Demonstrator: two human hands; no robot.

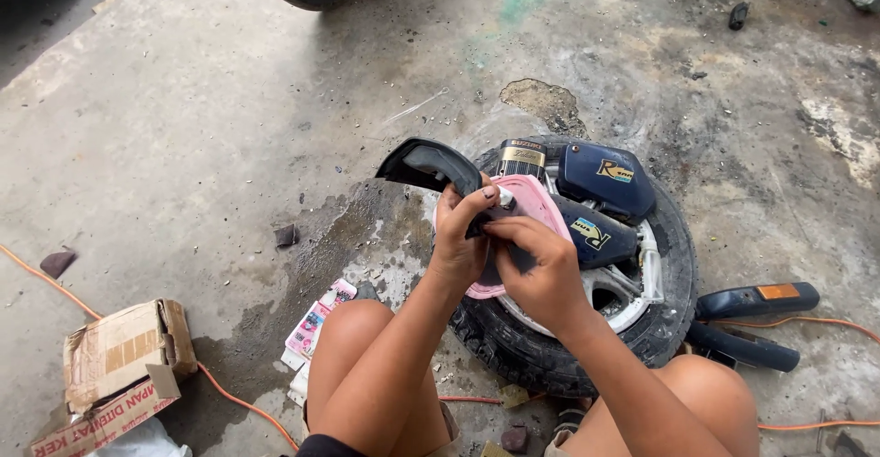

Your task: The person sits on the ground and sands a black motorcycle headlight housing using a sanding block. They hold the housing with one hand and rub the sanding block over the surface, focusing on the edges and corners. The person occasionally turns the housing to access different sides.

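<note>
1. The black rubber inner tube (429, 165) is the thing in the hands. It is held in the middle of the frame, above the wheel that lies flat on the floor. Its free cut end rises to the upper left of the hands, so its long axis runs from upper left down to lower right, where it goes between both hands.
2. The wheel with the black tyre (550, 352) lies at centre right, under the hands. Two dark blue plastic covers (605, 175) and a small can (522, 156) rest on top of it.
3. A pink rubber strip (536, 202) curves behind the hands and touches the tube near the fingers.
4. A torn cardboard box (119, 356) sits in the lower left of the frame, well apart from the hands, with an orange cable (229, 393) beside it.
5. The left hand (458, 232) is closed around the tube and is the nearer one to the free end.
6. The right hand (541, 269) pinches the tube just beside the left hand, with the fingertips pressed on the rubber.
</note>
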